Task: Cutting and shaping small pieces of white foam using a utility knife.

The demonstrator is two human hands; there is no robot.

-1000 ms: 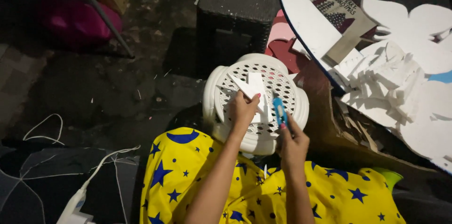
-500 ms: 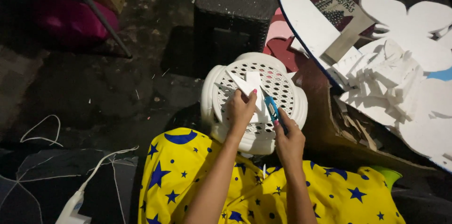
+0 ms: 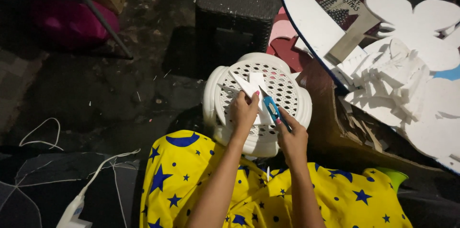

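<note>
White foam piece (image 3: 252, 85), mid-frame over perforated white stool (image 3: 292, 95), pinched in left hand (image 3: 243, 110), blue cutter (image 3: 271, 108) clamped in right hand (image 3: 292, 138): seemingly mid-trim, calling next for a steady stroke along the edge.

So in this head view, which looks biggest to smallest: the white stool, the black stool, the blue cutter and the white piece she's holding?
1. Black stool and white stool: alike; the white one is nearer the camera, so unsure.
2. White piece in the left hand.
3. Blue cutter in the right hand.
</note>
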